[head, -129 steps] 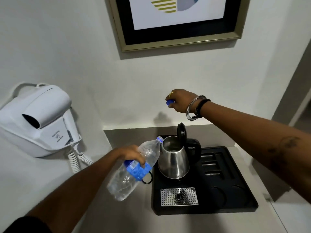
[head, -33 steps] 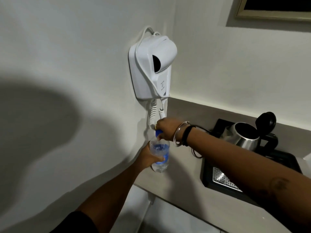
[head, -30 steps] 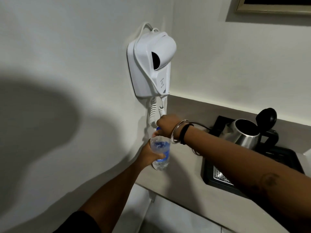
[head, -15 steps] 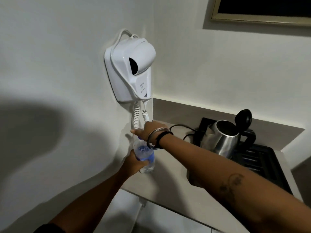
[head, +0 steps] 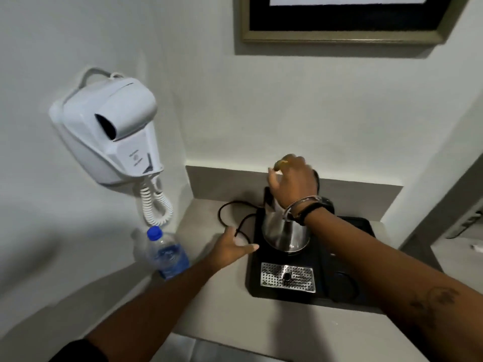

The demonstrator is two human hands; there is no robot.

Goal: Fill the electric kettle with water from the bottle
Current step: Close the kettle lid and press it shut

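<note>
The clear water bottle (head: pixel 167 253), blue label and blue cap on, stands upright at the counter's left end by the wall. Nothing holds it. My left hand (head: pixel 233 247) hovers open to its right, fingers spread, next to the left edge of the black tray (head: pixel 339 288). The steel electric kettle (head: pixel 285 234) sits on that tray. My right hand (head: pixel 292 182) is over the kettle's top with fingers curved and apart; it hides most of the lid, and I cannot tell whether it touches the lid.
A white wall-mounted hair dryer (head: pixel 112 131) with a coiled cord (head: pixel 154 205) hangs just above the bottle. The kettle's black power cord (head: pixel 230 209) loops on the counter. A metal drip grate (head: pixel 287 277) lies in the tray's front. A framed picture (head: pixel 339 35) hangs above.
Both hands have left the bottle, which now stands capped on the counter. The right hand moved right to the kettle's top; the left hand moved toward the tray.
</note>
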